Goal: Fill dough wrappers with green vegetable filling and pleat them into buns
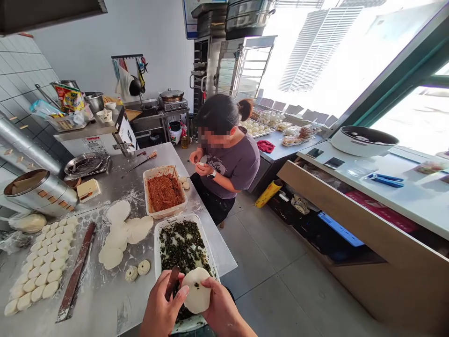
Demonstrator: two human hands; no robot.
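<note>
My right hand [222, 306] pinches the edge of a round dough wrapper [196, 295] with thumb and fingers. A few dark green specks lie on the wrapper. In my left hand [163, 302] is a flat brown filling spatula [171, 282], its upper end sticking up and its other end hidden. That hand's thumb reaches the wrapper's left edge. Both hands are over a white tub [157, 243] of chopped dark green filling [182, 245]. To the left, two pleated buns [137, 270] rest on the steel table, near several overlapping flat wrappers [115, 236].
A tub of reddish-brown filling [163, 189] stands beyond the green one. Rows of dough pieces [42, 262] and a long brown strip [77, 271] lie at left. A co-worker [228, 154] sits across the table corner, holding dough. An open drawer [351, 224] juts out at right.
</note>
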